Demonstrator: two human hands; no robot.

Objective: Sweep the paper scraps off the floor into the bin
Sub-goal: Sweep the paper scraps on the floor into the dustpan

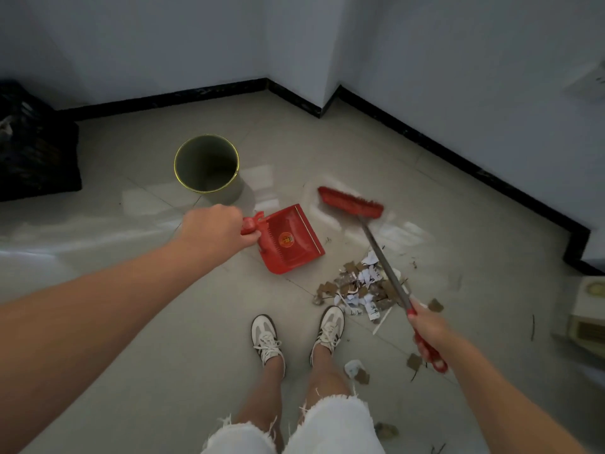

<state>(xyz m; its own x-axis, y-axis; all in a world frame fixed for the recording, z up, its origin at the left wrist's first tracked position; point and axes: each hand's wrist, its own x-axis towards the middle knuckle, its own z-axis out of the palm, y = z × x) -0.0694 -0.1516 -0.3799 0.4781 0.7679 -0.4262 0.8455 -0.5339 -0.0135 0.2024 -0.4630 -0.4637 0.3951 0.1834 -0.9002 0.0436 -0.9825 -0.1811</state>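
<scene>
here the red dustpan (292,240) carries a round gold emblem, unreadable. the left hand (214,229) is closed around its handle, arm stretched forward. the right hand (427,329) clasps the broom (352,202) handle, angled over the paper scraps (360,285) piled between broom head and shoes. the bin (207,163) stands beyond the dustpan.

My arms are bare from the frame's edges inward, with no sleeves, watch or rings on my left hand (214,229) at centre left or my right hand (427,326) at lower right. At the bottom centre I wear white denim shorts (330,424) with raggedly frayed hems, loose threads hanging off them. My legs are bare below. On my feet, just above the shorts in the frame, are off-white sneakers (265,339) with grey toe panels, dark side stripes and white laces.
</scene>
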